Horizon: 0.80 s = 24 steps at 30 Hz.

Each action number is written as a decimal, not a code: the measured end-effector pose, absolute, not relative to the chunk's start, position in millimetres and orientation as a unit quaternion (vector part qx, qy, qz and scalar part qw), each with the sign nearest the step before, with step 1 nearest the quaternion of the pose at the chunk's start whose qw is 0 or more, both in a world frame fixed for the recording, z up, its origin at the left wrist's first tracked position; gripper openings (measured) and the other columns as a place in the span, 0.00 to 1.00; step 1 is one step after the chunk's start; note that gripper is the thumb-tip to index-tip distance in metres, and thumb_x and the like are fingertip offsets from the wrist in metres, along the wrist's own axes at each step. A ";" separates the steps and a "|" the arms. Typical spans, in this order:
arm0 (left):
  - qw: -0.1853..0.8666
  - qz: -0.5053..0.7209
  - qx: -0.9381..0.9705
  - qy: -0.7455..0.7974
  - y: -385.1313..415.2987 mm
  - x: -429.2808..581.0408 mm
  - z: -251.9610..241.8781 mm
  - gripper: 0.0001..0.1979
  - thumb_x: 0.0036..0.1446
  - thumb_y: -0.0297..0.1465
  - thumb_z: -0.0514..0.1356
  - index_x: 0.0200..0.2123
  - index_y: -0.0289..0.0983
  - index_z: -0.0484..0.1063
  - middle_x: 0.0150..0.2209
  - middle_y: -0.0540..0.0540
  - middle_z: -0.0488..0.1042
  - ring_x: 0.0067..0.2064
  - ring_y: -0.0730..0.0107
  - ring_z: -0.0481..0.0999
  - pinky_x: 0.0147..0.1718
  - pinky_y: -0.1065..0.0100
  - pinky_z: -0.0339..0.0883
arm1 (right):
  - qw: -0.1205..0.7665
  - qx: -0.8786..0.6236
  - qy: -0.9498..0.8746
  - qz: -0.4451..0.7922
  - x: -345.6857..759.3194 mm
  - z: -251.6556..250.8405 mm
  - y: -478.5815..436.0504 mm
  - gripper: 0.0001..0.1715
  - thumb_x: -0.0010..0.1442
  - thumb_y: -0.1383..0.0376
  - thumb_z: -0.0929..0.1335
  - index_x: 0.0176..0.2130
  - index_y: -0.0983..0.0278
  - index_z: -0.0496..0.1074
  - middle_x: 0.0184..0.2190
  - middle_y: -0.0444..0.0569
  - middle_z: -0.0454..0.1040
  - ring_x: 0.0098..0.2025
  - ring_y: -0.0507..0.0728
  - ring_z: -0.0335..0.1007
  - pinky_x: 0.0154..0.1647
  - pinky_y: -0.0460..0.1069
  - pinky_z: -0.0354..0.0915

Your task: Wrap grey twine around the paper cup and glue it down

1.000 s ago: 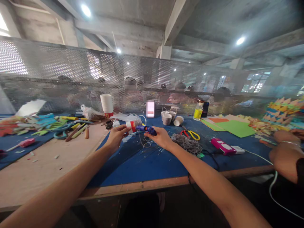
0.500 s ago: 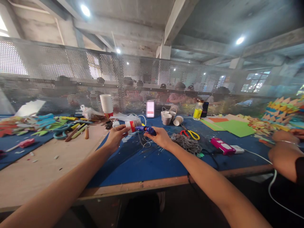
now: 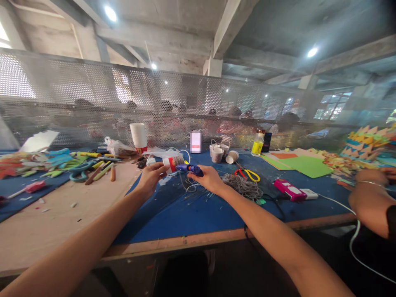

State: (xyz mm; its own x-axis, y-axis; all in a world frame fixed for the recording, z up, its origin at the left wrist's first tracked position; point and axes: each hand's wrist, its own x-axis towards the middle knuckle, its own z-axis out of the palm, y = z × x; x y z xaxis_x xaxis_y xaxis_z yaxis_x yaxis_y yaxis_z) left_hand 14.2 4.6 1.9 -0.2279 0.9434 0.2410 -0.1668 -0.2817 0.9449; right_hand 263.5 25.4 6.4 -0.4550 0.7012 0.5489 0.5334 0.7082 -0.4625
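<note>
My left hand [image 3: 151,177] is closed around the base of a small paper cup [image 3: 169,164], white with a red band and tipped on its side. Grey cord covers the cup's right part, and a loop of cord arcs above it. My right hand [image 3: 210,179] grips a blue glue gun [image 3: 194,169], its nozzle end at the cord-covered side of the cup; whether it touches cannot be made out. Loose grey cord [image 3: 191,186] hangs below the cup. A heap of grey cord [image 3: 243,186] lies beside my right forearm.
Yellow-and-red scissors [image 3: 250,175], cord-wrapped cups [image 3: 217,153], a phone [image 3: 196,142] and a yellow-labelled bottle [image 3: 257,144] stand or lie beyond. Stacked paper cups [image 3: 138,137] and tools are left. A pink box [image 3: 287,189], coloured paper [image 3: 309,166] and another person's arm [image 3: 371,202] are right.
My hands, the cup and the glue gun stay almost in place. The other person's arm at the right has shifted slightly.
</note>
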 end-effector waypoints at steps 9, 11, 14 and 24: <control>0.417 0.656 0.460 0.428 6.2 12.2 0.2 0.19 0.37 0.41 0.78 0.31 0.35 0.84 0.33 0.44 0.82 0.35 0.66 0.76 0.37 0.66 0.68 | 0.367 -0.365 -0.848 0.112 263.6 7.7 23.9 0.20 0.65 0.48 0.71 0.38 0.62 0.79 0.30 0.46 0.79 0.34 0.56 0.73 0.34 0.47 0.58; 0.415 0.657 0.460 0.429 5.5 12.8 1.1 0.19 0.37 0.41 0.78 0.31 0.35 0.83 0.33 0.44 0.82 0.35 0.66 0.77 0.37 0.66 0.68 | 0.368 -0.365 -0.848 0.113 263.6 6.5 24.7 0.20 0.65 0.47 0.71 0.37 0.62 0.79 0.30 0.46 0.79 0.33 0.56 0.73 0.34 0.47 0.57; 0.417 0.657 0.457 0.431 3.8 14.4 3.2 0.20 0.36 0.40 0.79 0.31 0.35 0.83 0.33 0.44 0.82 0.35 0.65 0.77 0.38 0.66 0.68 | 0.373 -0.364 -0.846 0.111 263.5 5.0 25.7 0.22 0.64 0.46 0.71 0.34 0.62 0.77 0.28 0.45 0.77 0.32 0.55 0.71 0.33 0.47 0.56; 0.441 0.652 0.448 0.424 2.0 14.5 4.0 0.19 0.36 0.39 0.79 0.30 0.34 0.82 0.32 0.44 0.82 0.33 0.66 0.77 0.36 0.65 0.69 | 0.412 -0.414 -0.807 0.089 261.4 11.5 19.4 0.18 0.66 0.48 0.70 0.40 0.59 0.74 0.32 0.48 0.81 0.36 0.58 0.77 0.35 0.48 0.62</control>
